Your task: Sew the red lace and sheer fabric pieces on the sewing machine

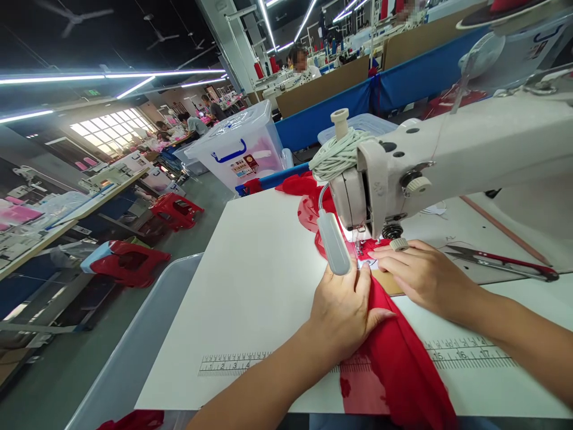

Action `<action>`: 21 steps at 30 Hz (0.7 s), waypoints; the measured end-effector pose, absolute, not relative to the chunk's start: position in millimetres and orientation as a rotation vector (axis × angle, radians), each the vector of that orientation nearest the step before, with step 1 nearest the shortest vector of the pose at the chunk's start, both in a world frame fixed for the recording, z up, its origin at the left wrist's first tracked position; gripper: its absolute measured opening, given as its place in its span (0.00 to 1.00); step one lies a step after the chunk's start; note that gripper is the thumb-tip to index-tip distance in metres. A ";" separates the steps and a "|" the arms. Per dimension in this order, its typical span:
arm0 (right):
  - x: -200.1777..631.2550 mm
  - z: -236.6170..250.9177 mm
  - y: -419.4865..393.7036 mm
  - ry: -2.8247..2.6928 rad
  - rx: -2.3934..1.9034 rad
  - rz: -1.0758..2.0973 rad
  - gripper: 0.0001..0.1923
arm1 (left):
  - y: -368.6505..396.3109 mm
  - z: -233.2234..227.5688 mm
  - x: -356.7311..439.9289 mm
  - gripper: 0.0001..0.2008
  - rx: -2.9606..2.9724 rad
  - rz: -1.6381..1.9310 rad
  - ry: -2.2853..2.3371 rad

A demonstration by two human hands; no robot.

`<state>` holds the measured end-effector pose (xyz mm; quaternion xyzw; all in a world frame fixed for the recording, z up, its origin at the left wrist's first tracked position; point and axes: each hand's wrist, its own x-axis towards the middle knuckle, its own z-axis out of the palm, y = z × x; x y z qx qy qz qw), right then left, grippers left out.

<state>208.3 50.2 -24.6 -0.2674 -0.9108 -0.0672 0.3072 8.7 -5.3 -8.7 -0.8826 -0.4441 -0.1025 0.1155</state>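
A strip of red fabric [398, 352] runs across the white sewing table [255, 280] and under the needle of a white sewing machine [447, 161]. My left hand [342, 310] lies flat on the red fabric just in front of the needle, fingers pressed down. My right hand [421, 275] rests on the fabric's right side beside the presser foot, fingertips near a small white label [364, 263]. More red fabric [308, 206] trails out behind the machine. A grey lamp head [333, 242] hangs over the needle area.
Red-handled scissors [505, 261] lie on the table to the right. A printed ruler [233, 363] marks the table's front edge. A grey bin [134, 346] stands left of the table, a clear storage box [242, 149] behind it. Other people work at far tables.
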 end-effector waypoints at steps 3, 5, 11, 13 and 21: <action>207.7 -25.4 51.0 -2.409 -0.717 -0.186 0.15 | -5.0 -7.5 9.5 0.37 -2.571 -0.280 -1.293; 207.0 -25.5 51.2 -2.408 -0.717 -0.189 0.15 | -4.1 -7.8 8.9 0.37 -2.571 -0.280 -1.289; 204.8 -26.2 51.2 -2.386 -0.778 -0.134 0.14 | -2.6 -9.9 6.8 0.36 -2.563 -0.278 -1.282; 204.6 -26.4 51.3 -2.383 -0.789 -0.115 0.15 | -3.5 -9.5 7.0 0.37 -2.562 -0.269 -1.271; 204.3 -25.9 51.2 -2.397 -0.796 -0.075 0.14 | -4.6 -7.1 8.1 0.35 -2.578 -0.220 -1.296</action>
